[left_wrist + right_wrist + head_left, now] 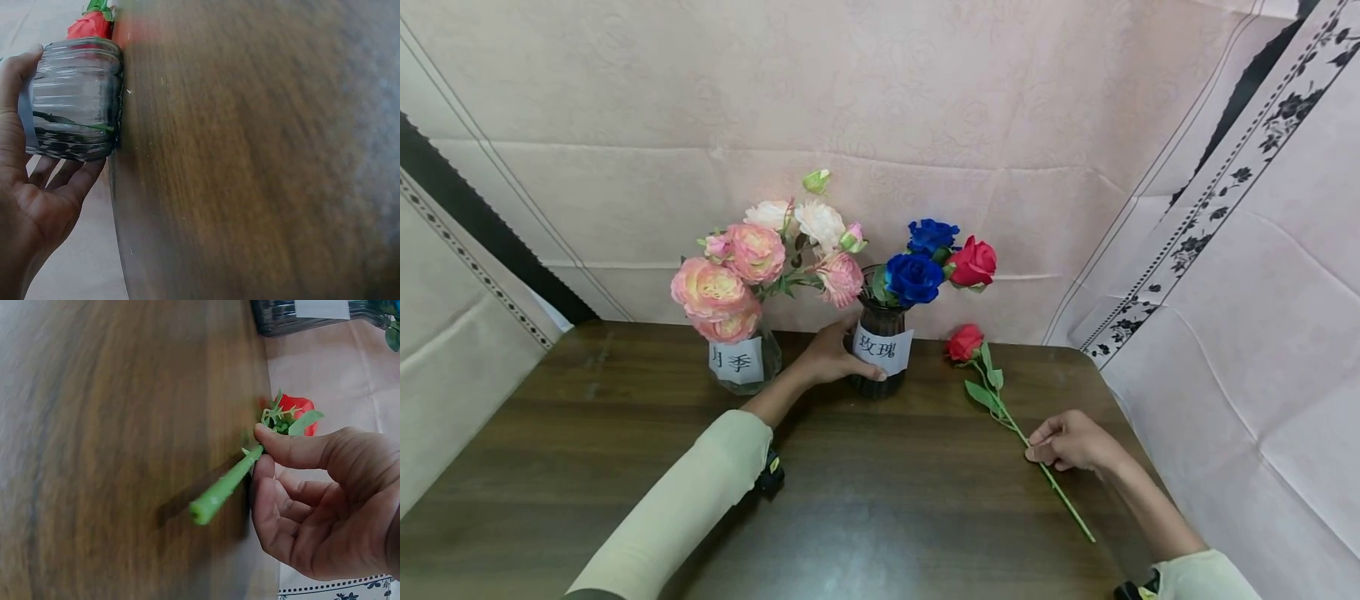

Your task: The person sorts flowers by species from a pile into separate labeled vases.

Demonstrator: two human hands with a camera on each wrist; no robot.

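Note:
My left hand [835, 357] grips the dark ribbed glass vase [877, 385] from its left side, thumb across the front by a white paper label [883, 346]. In the left wrist view the fingers wrap the clear grey glass [78, 94], and a stem shows inside. Two blue roses [914, 279] and a red rose [973, 262] stand in this vase. With thumb and fingertips my right hand [1075, 442] pinches the green stem [1063, 497] of another red rose [965, 342], its bloom pointing away toward the back edge. The cut stem end [203, 511] points at the right wrist camera.
Left of the dark vase, a clear glass vase [771, 354] with its own label holds pink flowers [718, 296] and white flowers [822, 223]. Both vases stand near the back edge of the brown wooden table [850, 500]. Pale patterned cloth [925, 100] hangs behind.

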